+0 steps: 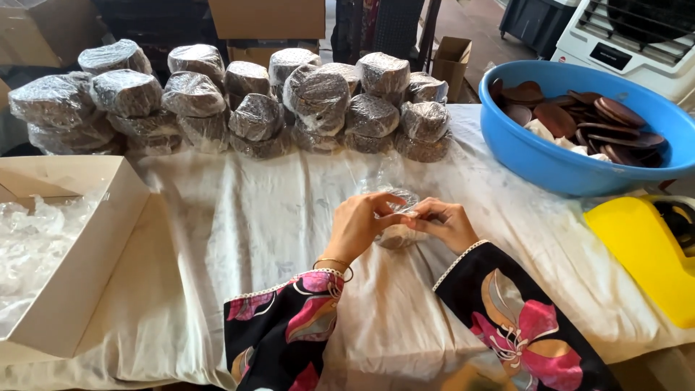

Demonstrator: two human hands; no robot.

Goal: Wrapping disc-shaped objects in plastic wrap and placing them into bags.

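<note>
The clear plastic bag [397,217] of dark discs sits between both hands, just above the cloth-covered table [253,232]. The left hand [360,226] and right hand [445,223] pinch its gathered mouth closed. It looks light, crinkly and slippery; gripping the twisted neck seems surest.

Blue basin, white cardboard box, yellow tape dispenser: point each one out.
blue basin [536,163], head view, on its front outer wall.
white cardboard box [87,268], head view, on its right side wall.
yellow tape dispenser [641,250], head view, on its flat yellow top.
</note>
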